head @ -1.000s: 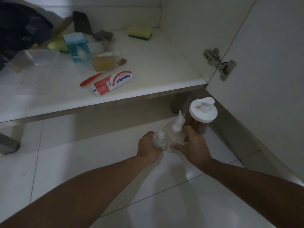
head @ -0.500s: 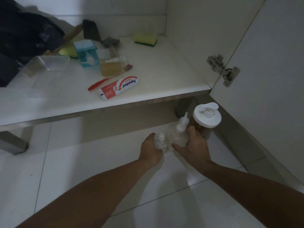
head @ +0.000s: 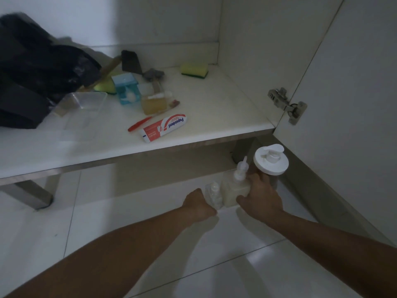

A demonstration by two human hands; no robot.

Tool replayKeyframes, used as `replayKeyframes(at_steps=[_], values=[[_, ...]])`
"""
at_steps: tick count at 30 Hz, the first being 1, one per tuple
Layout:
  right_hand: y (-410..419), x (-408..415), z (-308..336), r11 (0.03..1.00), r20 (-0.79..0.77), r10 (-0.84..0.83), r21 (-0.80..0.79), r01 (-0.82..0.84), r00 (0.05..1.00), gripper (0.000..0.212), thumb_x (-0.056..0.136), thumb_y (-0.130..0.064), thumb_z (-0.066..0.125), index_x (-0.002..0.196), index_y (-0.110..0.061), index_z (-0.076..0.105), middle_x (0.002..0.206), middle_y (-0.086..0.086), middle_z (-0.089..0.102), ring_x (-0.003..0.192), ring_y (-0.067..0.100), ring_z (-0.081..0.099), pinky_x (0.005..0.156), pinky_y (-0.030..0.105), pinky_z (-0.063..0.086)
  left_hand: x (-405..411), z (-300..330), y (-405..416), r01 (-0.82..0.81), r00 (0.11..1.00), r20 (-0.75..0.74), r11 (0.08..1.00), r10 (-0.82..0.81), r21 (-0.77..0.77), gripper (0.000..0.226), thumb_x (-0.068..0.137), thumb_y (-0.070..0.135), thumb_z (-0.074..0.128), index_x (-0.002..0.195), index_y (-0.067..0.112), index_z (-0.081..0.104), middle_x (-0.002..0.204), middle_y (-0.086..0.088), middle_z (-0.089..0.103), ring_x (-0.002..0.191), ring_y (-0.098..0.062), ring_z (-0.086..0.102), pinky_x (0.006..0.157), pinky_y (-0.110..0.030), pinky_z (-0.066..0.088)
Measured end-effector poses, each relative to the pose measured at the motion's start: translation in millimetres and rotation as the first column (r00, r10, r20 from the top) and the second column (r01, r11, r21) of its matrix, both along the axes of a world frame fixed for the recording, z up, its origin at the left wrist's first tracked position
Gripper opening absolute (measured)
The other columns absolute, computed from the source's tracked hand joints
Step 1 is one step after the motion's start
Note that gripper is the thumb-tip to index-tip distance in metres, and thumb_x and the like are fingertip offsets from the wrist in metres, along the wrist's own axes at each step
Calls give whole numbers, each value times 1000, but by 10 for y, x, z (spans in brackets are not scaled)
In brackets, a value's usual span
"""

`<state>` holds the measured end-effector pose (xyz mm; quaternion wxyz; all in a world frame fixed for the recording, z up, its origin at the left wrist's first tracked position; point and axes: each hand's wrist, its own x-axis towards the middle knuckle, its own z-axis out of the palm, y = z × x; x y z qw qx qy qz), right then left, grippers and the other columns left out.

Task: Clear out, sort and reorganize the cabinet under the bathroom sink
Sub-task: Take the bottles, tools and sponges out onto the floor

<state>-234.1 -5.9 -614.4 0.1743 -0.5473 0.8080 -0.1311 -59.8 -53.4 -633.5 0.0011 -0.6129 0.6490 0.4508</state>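
Glossy white floor tiles run under a white cabinet shelf, whose open white door hangs on a metal hinge at the right.

On the shelf lies one red-and-white toothpaste tube printed "Pepsodent"; its smaller print is too fine to read. Just beside it lies one red toothbrush. Two yellow-and-green sponges are there: one near the back corner, the other by a blue plastic box. A clear square bottle of amber liquid stands next to that box, with one clear plastic tray to the left and a black plastic bag at the far left. A dark brush with a wooden handle leans behind the box.

Three containers stand together on the floor below the shelf edge: a small clear pump bottle, a larger clear pump bottle of pale liquid, and a round jar with a white pump lid. No label on them can be read.

The left hand is curled against the small bottle, though whether it actually grips it cannot be told. The right hand wraps the larger bottle, its fingers reaching to the jar. Both hands are close together, one on either side of the bottles.
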Motion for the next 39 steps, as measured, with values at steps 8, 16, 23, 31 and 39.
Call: replayKeyframes(at_steps=[8, 16, 23, 31, 39], values=[[-445, 60, 943, 904, 116, 172, 376, -204, 978, 22, 82, -25, 71, 89, -5, 66, 77, 6, 68, 65, 18, 67, 55, 30, 56, 273, 939, -367, 274, 953, 111, 957, -283, 92, 60, 83, 39, 72, 130, 8, 51, 131, -11, 55, 117, -28, 56, 92, -40, 52], [-1021, 469, 1780, 934, 263, 231, 210, -289, 937, 26, 81, -21, 76, 98, -4, 69, 93, 14, 72, 86, 29, 72, 74, 40, 61, 700, 2044, -782, 227, 972, 71, 973, -224, -39, 41, 81, 34, 77, 106, 3, 67, 95, -4, 67, 84, -20, 65, 79, -33, 56], [-1443, 897, 2105, 917, 312, 348, 83, -390, 884, 30, 83, -25, 75, 105, -6, 67, 98, 9, 71, 89, 23, 70, 78, 39, 60, 1215, 2404, -1173, 96, 986, 157, 945, -48, -313, 34, 85, 25, 73, 110, 5, 64, 103, -8, 68, 89, -20, 67, 76, -33, 57], [-1983, 1433, 2129, 941, 279, 338, -69, -332, 899, 22, 91, -17, 66, 106, -1, 64, 99, 16, 71, 83, 24, 71, 69, 35, 60, 1770, 2357, -1820, 41, 931, 302, 763, 205, -645, 50, 82, 20, 73, 127, 4, 59, 128, -12, 58, 115, -26, 57, 95, -30, 47], [-2512, 1776, 2015, 970, 161, 241, -60, -234, 957, 27, 93, -31, 57, 69, -18, 54, 66, 12, 62, 74, 35, 73, 69, 44, 61, 1892, 2030, -2420, 84, 958, 260, 749, 121, -658, 87, 83, 14, 69, 154, 18, 18, 132, -11, 54, 114, -24, 54, 79, -24, 42]])
